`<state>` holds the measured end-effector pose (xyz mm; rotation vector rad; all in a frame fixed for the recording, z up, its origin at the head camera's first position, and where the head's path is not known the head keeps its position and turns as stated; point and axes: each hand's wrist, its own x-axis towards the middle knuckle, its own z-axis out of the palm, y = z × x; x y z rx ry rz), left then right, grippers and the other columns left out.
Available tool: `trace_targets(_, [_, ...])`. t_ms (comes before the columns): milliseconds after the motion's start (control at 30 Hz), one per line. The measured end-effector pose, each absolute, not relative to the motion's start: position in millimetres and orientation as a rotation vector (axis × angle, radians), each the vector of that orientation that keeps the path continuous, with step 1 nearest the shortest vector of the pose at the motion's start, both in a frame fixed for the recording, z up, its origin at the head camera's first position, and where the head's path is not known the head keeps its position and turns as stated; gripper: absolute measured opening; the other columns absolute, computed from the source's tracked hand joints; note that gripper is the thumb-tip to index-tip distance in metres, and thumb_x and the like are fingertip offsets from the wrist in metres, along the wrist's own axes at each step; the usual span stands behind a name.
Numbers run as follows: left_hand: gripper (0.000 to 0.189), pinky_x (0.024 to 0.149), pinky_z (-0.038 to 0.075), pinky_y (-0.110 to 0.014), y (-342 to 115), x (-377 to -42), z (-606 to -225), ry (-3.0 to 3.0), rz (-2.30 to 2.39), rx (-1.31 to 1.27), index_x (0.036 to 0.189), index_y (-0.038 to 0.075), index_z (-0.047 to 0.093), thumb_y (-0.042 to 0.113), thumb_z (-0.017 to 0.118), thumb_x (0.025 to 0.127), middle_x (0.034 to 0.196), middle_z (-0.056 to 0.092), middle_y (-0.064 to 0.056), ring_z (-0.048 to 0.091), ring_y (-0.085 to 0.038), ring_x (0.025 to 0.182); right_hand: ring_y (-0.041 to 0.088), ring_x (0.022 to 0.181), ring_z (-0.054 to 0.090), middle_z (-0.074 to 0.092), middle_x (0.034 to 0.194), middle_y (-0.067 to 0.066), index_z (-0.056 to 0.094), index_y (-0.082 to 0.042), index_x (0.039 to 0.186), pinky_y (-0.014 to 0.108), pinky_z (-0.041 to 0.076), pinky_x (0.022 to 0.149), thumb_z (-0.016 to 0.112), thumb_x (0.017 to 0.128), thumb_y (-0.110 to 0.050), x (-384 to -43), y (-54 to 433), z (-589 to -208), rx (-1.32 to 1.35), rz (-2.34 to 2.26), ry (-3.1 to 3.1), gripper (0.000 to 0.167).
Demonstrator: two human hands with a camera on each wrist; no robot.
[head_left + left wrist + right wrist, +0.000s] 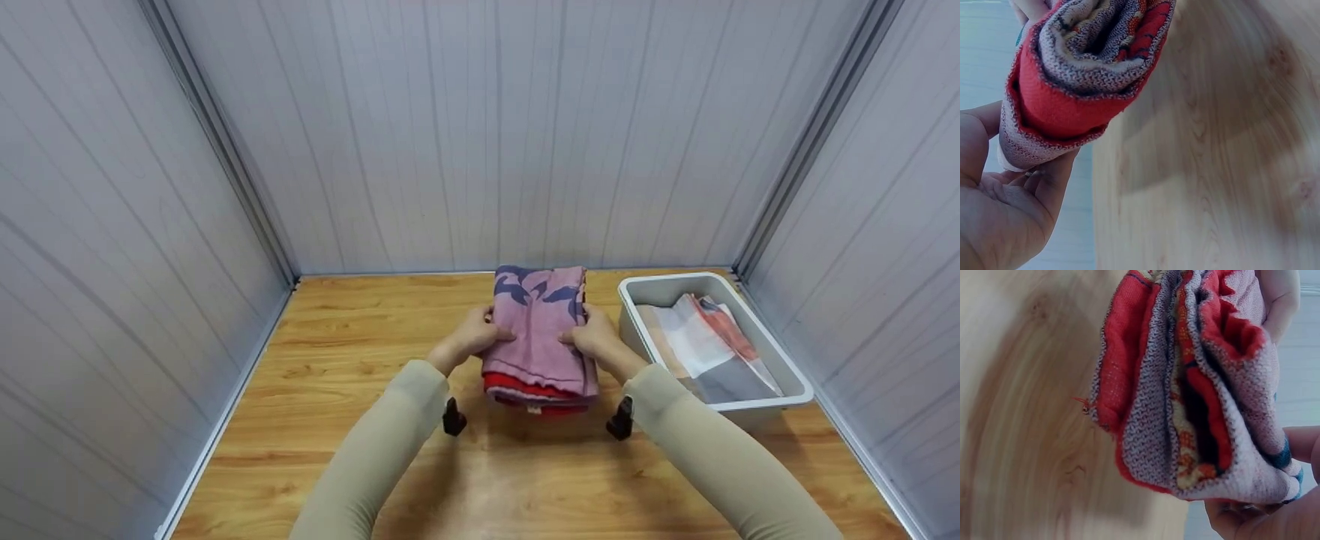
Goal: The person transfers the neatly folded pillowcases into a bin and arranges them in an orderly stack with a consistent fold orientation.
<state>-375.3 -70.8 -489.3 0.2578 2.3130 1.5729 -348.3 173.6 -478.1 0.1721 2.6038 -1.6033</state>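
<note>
A thick folded towel (536, 337), pink with dark purple shapes and red inner layers, is held between my two hands over the wooden table. My left hand (474, 335) grips its left side, thumb on top and fingers underneath. On the opposite side my right hand (598, 339) grips it the same way. The left wrist view shows the rolled layers of the towel's end (1072, 107) with the left hand (1010, 208) around its edge. Several stacked folds (1157, 399) face the right wrist view, and the right hand (1280, 520) pinches their outer side.
At the right stands a white plastic bin (795, 386) with a folded cloth (701, 349) in white, grey, tan and red inside. Pale panel walls (465, 135) enclose the wooden table (337, 390) at the back and both sides.
</note>
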Motion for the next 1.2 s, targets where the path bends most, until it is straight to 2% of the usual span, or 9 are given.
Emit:
trace_targets(233, [0.075,0.102,0.062,-0.048,-69,-374,-478,2.292,1.591,0.268,0.162,0.002,0.043,0.021,0.076,0.097,0.149,0.06,-0.022,0.068,-0.03,0.119,0.03,0.119,0.062,0.062,0.142,0.031,0.048,0.011,0.152,0.039,0.057,0.101,0.073,0.094,0.002,-349,180,-469,0.099,-1.659,2.565,0.064])
trace_targets(333, [0.073,0.097,0.064,-0.046,-68,-374,-475,2.281,1.609,0.283,0.16,0.001,0.046,0.022,0.075,0.096,0.144,0.062,-0.022,0.068,-0.027,0.113,0.027,0.113,0.063,0.064,0.136,0.028,0.05,0.011,0.149,0.032,0.058,0.093,0.074,0.092,0.003,-350,183,-466,0.064,-1.672,2.563,0.062])
trace_targets(467, [0.07,0.093,0.065,-0.044,-66,-372,-469,2.284,1.641,0.306,0.156,0.001,0.049,0.022,0.076,0.095,0.14,0.064,-0.022,0.067,-0.026,0.109,0.03,0.121,0.061,0.062,0.141,0.03,0.049,0.011,0.15,0.042,0.056,0.107,0.074,0.093,0.001,-352,188,-460,0.036,-1.655,2.555,0.063])
trace_targets(567, [0.069,0.093,0.065,-0.044,-63,-372,-464,2.286,1.659,0.314,0.155,0.002,0.051,0.023,0.077,0.095,0.14,0.063,-0.022,0.068,-0.026,0.11,0.032,0.129,0.058,0.06,0.146,0.032,0.048,0.012,0.152,0.049,0.049,0.118,0.075,0.093,0.0,-353,192,-456,0.006,-1.64,2.565,0.065])
trace_targets(700, [0.065,0.094,0.065,-0.044,-60,-371,-460,2.269,1.69,0.327,0.155,0.004,0.052,0.024,0.076,0.098,0.138,0.062,-0.02,0.07,-0.028,0.111,0.031,0.125,0.061,0.063,0.143,0.033,0.05,0.013,0.15,0.045,0.052,0.113,0.076,0.092,0.001,-354,197,-451,-0.042,-1.649,2.589,0.065])
trace_targets(833, [0.063,0.095,0.065,-0.044,-56,-368,-454,2.244,1.714,0.345,0.155,0.005,0.051,0.026,0.075,0.101,0.138,0.062,-0.02,0.07,-0.029,0.111,0.034,0.13,0.058,0.06,0.146,0.034,0.048,0.014,0.151,0.048,0.048,0.118,0.076,0.092,0.001,-355,203,-443,-0.076,-1.634,2.608,0.067])
trace_targets(1000, [0.06,0.088,0.067,-0.042,-51,-366,-447,2.228,1.74,0.362,0.153,0.006,0.052,0.027,0.074,0.102,0.137,0.064,-0.019,0.072,-0.028,0.107,0.035,0.134,0.054,0.056,0.152,0.032,0.044,0.012,0.157,0.052,0.043,0.123,0.076,0.095,-0.001,-355,212,-432,-0.089,-1.584,2.604,0.072])
trace_targets(1200, [0.058,0.082,0.067,-0.038,-39,-367,-440,2.203,1.787,0.368,0.151,0.004,0.053,0.026,0.074,0.102,0.135,0.065,-0.019,0.072,-0.026,0.104,0.031,0.127,0.059,0.059,0.149,0.033,0.044,0.011,0.157,0.042,0.052,0.109,0.077,0.096,-0.003,-355,227,-417,-0.159,-1.523,2.627,0.071])
